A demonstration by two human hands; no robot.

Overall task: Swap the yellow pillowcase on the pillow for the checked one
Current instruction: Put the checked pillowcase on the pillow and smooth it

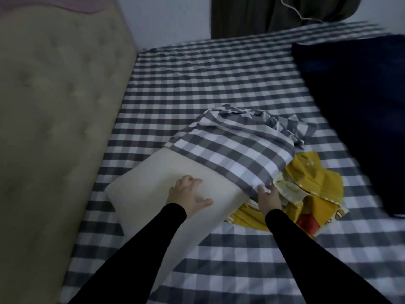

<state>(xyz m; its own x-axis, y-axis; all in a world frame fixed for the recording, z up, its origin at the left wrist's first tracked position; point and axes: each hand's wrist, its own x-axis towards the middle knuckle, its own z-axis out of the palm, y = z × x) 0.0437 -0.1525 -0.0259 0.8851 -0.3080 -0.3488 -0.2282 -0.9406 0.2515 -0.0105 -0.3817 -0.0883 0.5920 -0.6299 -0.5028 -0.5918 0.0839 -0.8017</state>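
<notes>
A bare cream pillow lies on the bed, its far end inside the grey-and-white checked pillowcase. The case covers roughly the far half and bunches up at the back. My left hand rests flat on the bare pillow, fingers spread. My right hand pinches the near edge of the checked pillowcase at the pillow's right corner. The yellow pillowcase lies crumpled on the bed to the right of the pillow, off it.
The bed is covered by a grey-and-white checked sheet. A padded beige headboard runs along the left. A dark blue blanket lies at the right. A dark curtain hangs behind the bed.
</notes>
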